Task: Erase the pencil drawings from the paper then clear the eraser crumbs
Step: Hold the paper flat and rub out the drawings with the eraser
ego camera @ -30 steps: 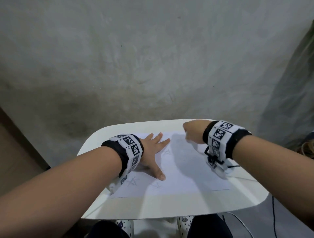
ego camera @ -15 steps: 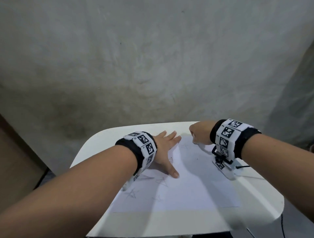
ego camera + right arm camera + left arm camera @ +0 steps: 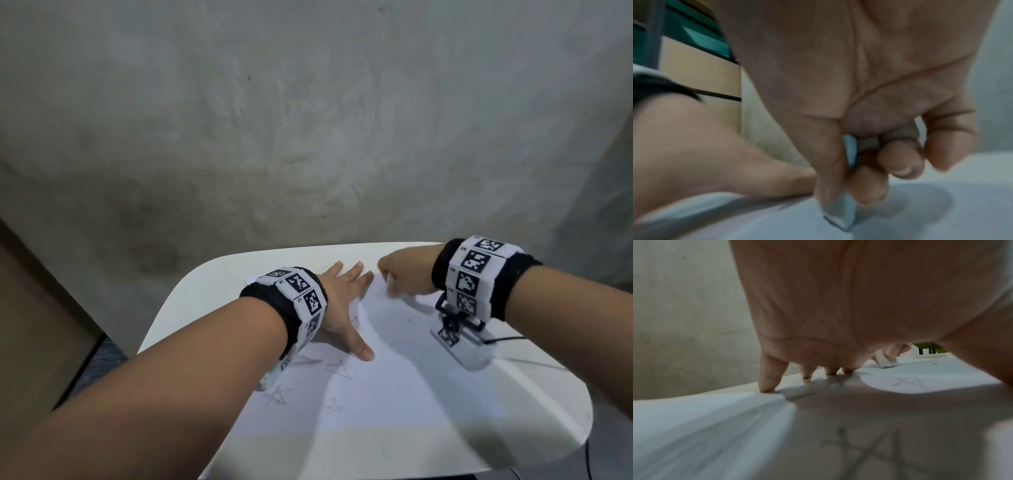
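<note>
A white sheet of paper [image 3: 394, 387] with pencil star drawings [image 3: 275, 395] lies on a white table [image 3: 534, 421]. My left hand [image 3: 346, 301] lies flat on the paper's far left part, fingers spread and straight, fingertips [image 3: 767, 384] pressing down. My right hand [image 3: 404, 274] is at the paper's far edge, pinching a white eraser [image 3: 842, 214] between thumb and fingers, its lower end touching the paper. The eraser [image 3: 885, 361] also shows past my left fingers. More stars [image 3: 908, 381] are near my left palm.
A grey concrete wall [image 3: 308, 120] rises right behind the table. A black cable [image 3: 503, 339] runs from my right wrist device over the table's right side. A brown board [image 3: 30, 325] stands to the left. The paper's near edge lies close to the table's front edge.
The view shifted so the table sits further right and lower. My right hand with the eraser moved left toward my left hand's fingertips. The left hand stays flat on the paper.
</note>
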A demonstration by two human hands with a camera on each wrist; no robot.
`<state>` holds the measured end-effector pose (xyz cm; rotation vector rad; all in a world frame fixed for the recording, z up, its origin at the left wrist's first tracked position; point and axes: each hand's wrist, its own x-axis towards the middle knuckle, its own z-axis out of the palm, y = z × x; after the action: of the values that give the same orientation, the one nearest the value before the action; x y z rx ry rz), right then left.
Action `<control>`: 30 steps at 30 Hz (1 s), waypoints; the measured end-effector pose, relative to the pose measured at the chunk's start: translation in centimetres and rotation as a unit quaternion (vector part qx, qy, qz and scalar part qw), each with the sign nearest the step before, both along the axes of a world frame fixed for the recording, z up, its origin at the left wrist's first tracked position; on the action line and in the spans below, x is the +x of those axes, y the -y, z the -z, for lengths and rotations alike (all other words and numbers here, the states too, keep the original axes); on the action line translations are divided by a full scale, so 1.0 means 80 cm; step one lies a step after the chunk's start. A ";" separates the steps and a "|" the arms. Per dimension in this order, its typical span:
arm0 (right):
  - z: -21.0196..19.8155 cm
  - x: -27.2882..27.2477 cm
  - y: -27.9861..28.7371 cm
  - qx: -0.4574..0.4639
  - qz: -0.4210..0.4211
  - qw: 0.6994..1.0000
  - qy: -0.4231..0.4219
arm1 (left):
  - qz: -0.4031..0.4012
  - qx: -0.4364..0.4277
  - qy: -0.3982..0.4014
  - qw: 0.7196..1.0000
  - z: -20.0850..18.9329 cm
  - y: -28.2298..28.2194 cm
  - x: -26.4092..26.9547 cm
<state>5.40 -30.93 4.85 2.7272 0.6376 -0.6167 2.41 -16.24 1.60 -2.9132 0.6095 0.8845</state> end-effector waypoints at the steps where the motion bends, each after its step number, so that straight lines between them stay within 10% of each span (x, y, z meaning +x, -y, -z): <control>1: -0.002 0.007 0.004 -0.007 0.014 1.000 0.023 | 0.001 0.003 0.001 1.000 0.001 -0.001 0.001; 30: 0.008 -0.001 -0.016 -0.043 -0.031 0.998 0.016 | 0.004 0.016 0.005 1.000 0.006 0.002 0.005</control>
<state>5.35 -29.61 4.23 2.6225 0.6693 -0.5711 2.82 -16.40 1.09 -2.8836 0.5994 0.8710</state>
